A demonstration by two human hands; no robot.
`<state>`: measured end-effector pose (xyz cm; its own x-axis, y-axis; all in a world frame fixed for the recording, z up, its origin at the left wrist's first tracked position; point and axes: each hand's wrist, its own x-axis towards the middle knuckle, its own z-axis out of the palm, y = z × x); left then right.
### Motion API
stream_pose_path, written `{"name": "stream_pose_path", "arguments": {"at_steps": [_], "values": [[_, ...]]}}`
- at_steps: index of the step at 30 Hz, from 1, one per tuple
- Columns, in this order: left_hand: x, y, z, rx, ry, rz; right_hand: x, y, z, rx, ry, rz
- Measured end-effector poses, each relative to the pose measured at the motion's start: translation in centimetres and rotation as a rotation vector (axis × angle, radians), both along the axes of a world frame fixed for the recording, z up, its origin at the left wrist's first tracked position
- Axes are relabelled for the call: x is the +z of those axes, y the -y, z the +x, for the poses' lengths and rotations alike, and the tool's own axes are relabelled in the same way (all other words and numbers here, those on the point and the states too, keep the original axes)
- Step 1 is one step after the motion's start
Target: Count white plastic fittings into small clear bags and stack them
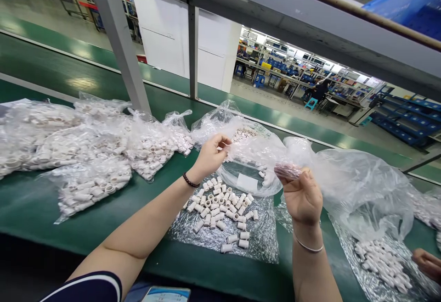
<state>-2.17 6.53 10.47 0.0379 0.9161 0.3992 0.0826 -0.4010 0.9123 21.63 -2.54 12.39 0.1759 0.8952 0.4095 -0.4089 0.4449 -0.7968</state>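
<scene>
My left hand (215, 153) is closed in a pinch at the edge of a large clear plastic bag (257, 148) that holds small white pieces. To its right, my right hand (301, 189) is raised, its thumb and fingers closed on a folded clear plastic piece (287, 170) with a pinkish tint. Below and between both hands, many short white tubes (220, 208) lie loose on a sheet of crinkled clear plastic (265, 242). A white paper label (247, 182) rests on the large bag near the tubes.
Filled bags of white fittings (93, 185) crowd the left of the green table (155, 219). At the right, curved white parts (382, 263) lie on another plastic sheet beside another person's hand (427, 263). A grey metal post (119, 40) stands behind the bags. A phone-like screen (167, 294) shows at the bottom.
</scene>
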Motion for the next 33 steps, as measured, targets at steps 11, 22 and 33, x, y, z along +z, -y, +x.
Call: {"name": "stream_pose_path", "arguments": {"at_steps": [11,22,33], "values": [[1.1,2.9,0.7,-0.86,0.224,-0.353,0.7,-0.4,0.2,0.194,-0.167,-0.198],[0.8,4.4,1.3,-0.681,0.594,-0.321,-0.6,-0.9,-0.4,0.031,0.05,-0.221],[1.5,3.3,0.9,-0.664,0.573,-0.24,-0.7,-1.3,0.4,0.086,0.241,-0.234]]}}
